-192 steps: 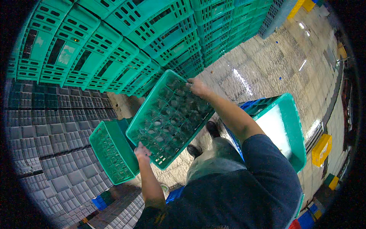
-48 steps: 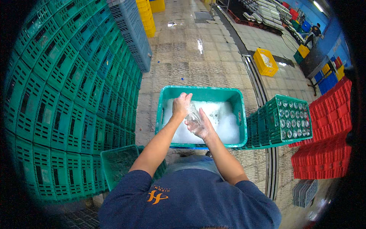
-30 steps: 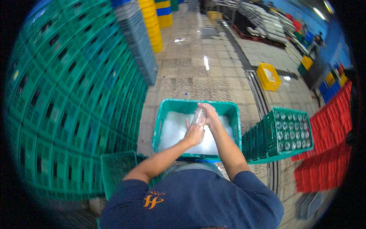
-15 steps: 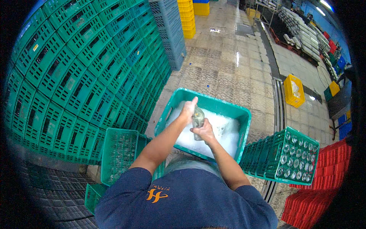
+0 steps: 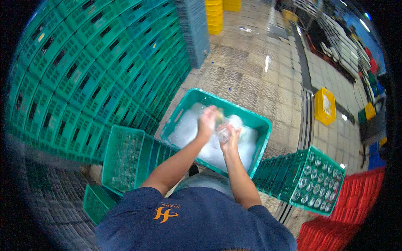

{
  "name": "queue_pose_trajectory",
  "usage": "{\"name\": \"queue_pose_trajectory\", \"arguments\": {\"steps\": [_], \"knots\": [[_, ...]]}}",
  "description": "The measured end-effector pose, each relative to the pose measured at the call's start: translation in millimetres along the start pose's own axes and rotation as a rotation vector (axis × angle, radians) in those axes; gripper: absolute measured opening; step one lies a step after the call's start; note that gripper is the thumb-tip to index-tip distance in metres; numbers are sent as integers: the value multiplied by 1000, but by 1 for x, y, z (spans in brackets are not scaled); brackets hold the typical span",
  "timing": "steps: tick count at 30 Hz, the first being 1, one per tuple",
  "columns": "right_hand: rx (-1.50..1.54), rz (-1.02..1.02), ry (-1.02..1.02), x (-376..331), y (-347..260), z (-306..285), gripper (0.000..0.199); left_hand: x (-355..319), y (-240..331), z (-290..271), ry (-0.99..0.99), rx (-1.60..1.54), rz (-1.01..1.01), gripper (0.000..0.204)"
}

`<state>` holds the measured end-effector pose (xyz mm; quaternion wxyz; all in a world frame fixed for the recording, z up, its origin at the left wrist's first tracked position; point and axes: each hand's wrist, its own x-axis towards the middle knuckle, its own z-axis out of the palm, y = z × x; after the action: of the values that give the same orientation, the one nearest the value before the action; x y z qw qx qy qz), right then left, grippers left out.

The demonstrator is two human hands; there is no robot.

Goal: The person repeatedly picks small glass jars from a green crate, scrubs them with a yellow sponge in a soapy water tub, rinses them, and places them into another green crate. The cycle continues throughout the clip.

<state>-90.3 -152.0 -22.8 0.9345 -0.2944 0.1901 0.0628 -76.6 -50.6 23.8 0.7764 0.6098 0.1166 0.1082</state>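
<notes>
Over a green plastic crate (image 5: pixel 264 146) of white suds, my right hand (image 5: pixel 230 140) is closed round a clear glass (image 5: pixel 223 133); motion blurs its exact shape. My left hand (image 5: pixel 206 123) is just left of it, its fingers curled about something small and yellowish (image 5: pixel 219 113), too smeared to name. White suds (image 5: pixel 184 129) fill the lower part of the crate, and a clump of foam (image 5: pixel 235 122) shows just beyond my right hand.
On the right, stacked green crates (image 5: pixel 299 184) carry rows of clear glasses (image 5: pixel 318 180). Another green crate (image 5: pixel 123 159) at left holds clear glassware. Tall green crates (image 5: pixel 96 75) form a wall at left. Red crates (image 5: pixel 360 196) stand at lower right, a yellow crate (image 5: pixel 325 106) beyond.
My hands have shifted: the glass is now tilted in my right hand, and my left hand has moved off its far end. The whole view has also swung slightly.
</notes>
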Motion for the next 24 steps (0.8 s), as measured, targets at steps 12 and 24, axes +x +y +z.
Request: {"name": "queue_pose_trajectory", "arguments": {"steps": [12,24], "knots": [[-393,398,-294,-96,78,45,43,-151,-2,-130,237,715,410,57],[-896,527,-896,-289,224,45,35,-484,40,-442,1076,-315,-59,51]]}}
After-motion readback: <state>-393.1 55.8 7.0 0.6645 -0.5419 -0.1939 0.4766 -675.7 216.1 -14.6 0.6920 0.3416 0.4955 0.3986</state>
